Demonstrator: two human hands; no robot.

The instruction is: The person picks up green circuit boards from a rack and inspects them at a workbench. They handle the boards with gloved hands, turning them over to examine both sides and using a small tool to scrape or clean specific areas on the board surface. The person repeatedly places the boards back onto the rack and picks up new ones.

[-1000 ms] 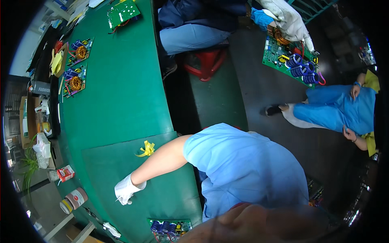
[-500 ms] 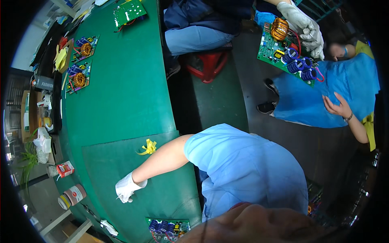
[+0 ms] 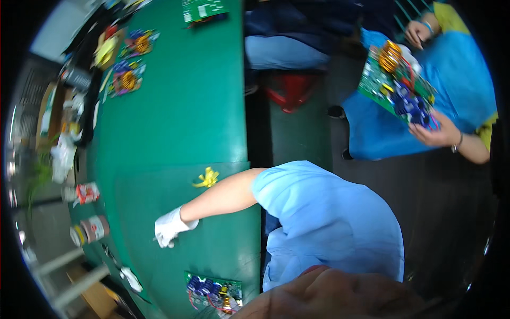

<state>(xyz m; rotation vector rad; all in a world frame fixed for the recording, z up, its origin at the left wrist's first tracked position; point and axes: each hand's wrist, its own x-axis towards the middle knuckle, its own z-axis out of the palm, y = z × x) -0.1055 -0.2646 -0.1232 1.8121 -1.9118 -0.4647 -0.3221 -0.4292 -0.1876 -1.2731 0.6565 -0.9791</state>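
My right hand (image 3: 171, 227), in a white glove, is over the green tabletop (image 3: 186, 127) with its fingers curled in. A thin pale tip seems to show at the fingers, but I cannot make out what it is. A yellow ribbon-like bow (image 3: 207, 177) lies beside my forearm. Towards the bottom edge, a circuit board (image 3: 212, 292) with blue capacitors rests on the table, partly hidden. My left hand is out of view. At upper right, a co-worker's bare hand (image 3: 442, 132) grips the end of another circuit board (image 3: 372, 82), and a white-gloved hand shows partly behind it.
Two boards with copper coils (image 3: 129, 81) lie at the table's upper left; a green board (image 3: 204, 8) is at the top. A jar (image 3: 91, 231) and a red-white carton (image 3: 87, 192) stand along the left edge. A red stool (image 3: 289, 91) is under a seated person.
The co-worker's bare hand has come up and taken hold of the raised board, which a gloved hand held. My view has shifted slightly; my right hand stays much the same.
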